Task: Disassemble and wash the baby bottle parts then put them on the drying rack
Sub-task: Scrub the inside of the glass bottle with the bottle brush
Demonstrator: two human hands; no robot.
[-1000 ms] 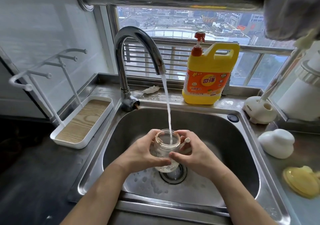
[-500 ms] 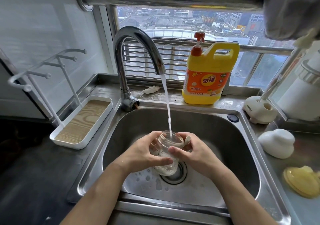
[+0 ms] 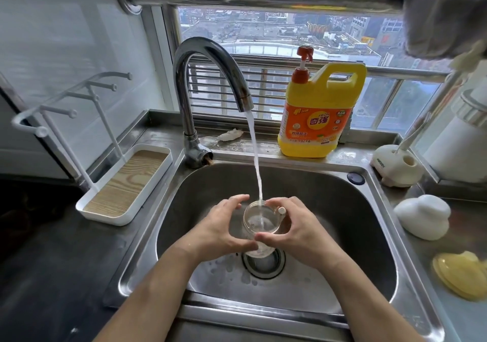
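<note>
Filling under the tap [image 3: 210, 59], the clear bottle [image 3: 261, 221] stands upright, low in the sink [image 3: 329, 191] just above the drain [image 3: 266, 270], its open mouth catching the stream [image 3: 255, 162]. The left hand [image 3: 218, 225] curls round its left side and the right hand [image 3: 297, 231] round its right, thumbs meeting on the near wall. A small white piece [image 3: 281, 210] sits against the right forefinger; what it is I cannot tell. The bottle looks stiff, wet and likely slippery, and it should get heavier as water collects. Whether it is glass or plastic is unclear, so treat it as breakable. The best hold is round the body below the rim. The drying rack [image 3: 126, 183] waits at the left.
</note>
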